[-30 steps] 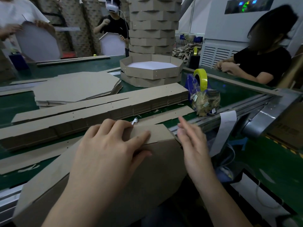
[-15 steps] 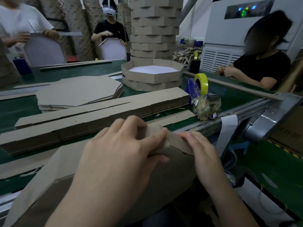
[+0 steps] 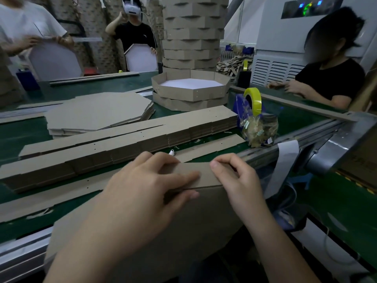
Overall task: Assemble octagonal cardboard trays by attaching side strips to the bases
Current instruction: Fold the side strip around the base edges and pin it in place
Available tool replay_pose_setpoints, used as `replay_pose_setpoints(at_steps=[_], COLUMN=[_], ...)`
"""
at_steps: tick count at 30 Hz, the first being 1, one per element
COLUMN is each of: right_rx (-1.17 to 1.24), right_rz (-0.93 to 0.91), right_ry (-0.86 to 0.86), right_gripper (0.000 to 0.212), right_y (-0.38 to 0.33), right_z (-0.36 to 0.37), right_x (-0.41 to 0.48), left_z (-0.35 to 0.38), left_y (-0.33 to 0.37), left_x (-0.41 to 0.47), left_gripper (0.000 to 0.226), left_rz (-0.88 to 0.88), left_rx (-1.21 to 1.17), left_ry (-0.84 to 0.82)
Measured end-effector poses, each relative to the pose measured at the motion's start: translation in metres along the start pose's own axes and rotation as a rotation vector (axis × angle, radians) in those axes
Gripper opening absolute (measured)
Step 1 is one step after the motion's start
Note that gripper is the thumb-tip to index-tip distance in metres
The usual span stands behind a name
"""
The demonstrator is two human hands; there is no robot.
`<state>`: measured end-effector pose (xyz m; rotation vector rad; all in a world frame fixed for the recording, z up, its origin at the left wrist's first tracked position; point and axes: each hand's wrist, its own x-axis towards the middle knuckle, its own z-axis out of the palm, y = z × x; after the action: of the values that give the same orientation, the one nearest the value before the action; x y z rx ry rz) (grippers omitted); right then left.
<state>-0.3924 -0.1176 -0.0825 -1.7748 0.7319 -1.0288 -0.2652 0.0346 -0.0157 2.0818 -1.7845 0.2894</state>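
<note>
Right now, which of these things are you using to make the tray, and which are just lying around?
For the job:
brown cardboard side strip, pinched by left hand and right hand
big brown cardboard base
stack of brown cardboard strips
pile of flat octagonal cardboard bases

Lying about:
yellow tape roll
clear plastic bag
small white earbud

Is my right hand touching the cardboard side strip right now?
Touching. The head view shows the right hand pinching the side strip at its end.
</note>
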Motion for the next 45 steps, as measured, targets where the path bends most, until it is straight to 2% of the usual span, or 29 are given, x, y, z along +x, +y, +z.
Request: replay_pose_setpoints(at_steps=[2, 5, 8, 11, 15, 20, 25, 27, 29, 32, 33, 34, 36, 38, 40, 45], right_rx=[-0.038, -0.069, 0.018, 0.111, 0.063, 0.129, 0.284, 0.220, 0.106, -0.066, -0.191, -0.332, -0.495, -0.457, -0.311, -0.097], right_rz=[-0.026, -0.034, 0.036, 0.115, 0.119, 0.153, 0.222, 0.161, 0.072, 0.065, 0.074, 0.105, 0.264, 0.441, 0.526, 0.587], right_ry=[-0.005, -0.067, -0.120, -0.143, -0.302, -0.376, -0.578, -0.603, -0.460, 0.124, 0.291, 0.384, 0.377, 0.286, 0.250, 0.263], right_gripper=[0.019, 0.020, 0.013, 0.024, 0.027, 0.023, 0.039, 0.040, 0.035, 0.015, 0.015, 0.020, 0.033, 0.039, 0.032, 0.010], right_y=[-0.005, -0.009, -0.008, -0.007, -0.011, -0.010, -0.004, -0.004, -0.005, -0.002, 0.001, 0.005, 0.018, 0.027, 0.029, 0.030], right_z=[0.007, 0.011, 0.007, -0.001, -0.002, -0.008, -0.022, -0.028, -0.039, -0.068, -0.082, -0.095, -0.115, -0.121, -0.119, -0.117], right_x=[0.000, 0.001, 0.008, 0.016, 0.019, 0.018, 0.022, 0.028, 0.047, 0.100, 0.120, 0.139, 0.168, 0.183, 0.188, 0.200], left_z=[0.000, -0.001, 0.003, 0.007, 0.008, 0.007, 0.007, 0.007, 0.007, 0.008, 0.009, 0.009, 0.009, 0.009, 0.009, 0.008], left_y=[0.003, 0.004, 0.005, 0.007, 0.005, 0.003, -0.001, -0.002, -0.003, -0.004, -0.004, -0.004, -0.003, -0.002, -0.002, -0.001], left_x=[0.006, 0.011, 0.011, 0.012, 0.014, 0.013, 0.012, 0.013, 0.013, 0.013, 0.012, 0.011, 0.011, 0.012, 0.013, 0.012], left_gripper=[0.043, 0.045, 0.044, 0.043, 0.041, 0.040, 0.041, 0.042, 0.042, 0.040, 0.040, 0.039, 0.039, 0.039, 0.039, 0.041], left_rz=[0.041, 0.049, 0.029, 0.014, 0.012, 0.012, 0.011, 0.012, 0.018, 0.040, 0.044, 0.045, 0.047, 0.050, 0.051, 0.042], left_rx=[0.107, 0.165, 0.173, 0.185, 0.196, 0.198, 0.181, 0.179, 0.168, 0.155, 0.152, 0.148, 0.149, 0.143, 0.139, 0.132], left_ry=[-0.035, -0.033, 0.000, 0.013, 0.010, -0.007, -0.002, 0.003, 0.010, 0.033, 0.037, 0.040, 0.041, 0.039, 0.043, 0.027])
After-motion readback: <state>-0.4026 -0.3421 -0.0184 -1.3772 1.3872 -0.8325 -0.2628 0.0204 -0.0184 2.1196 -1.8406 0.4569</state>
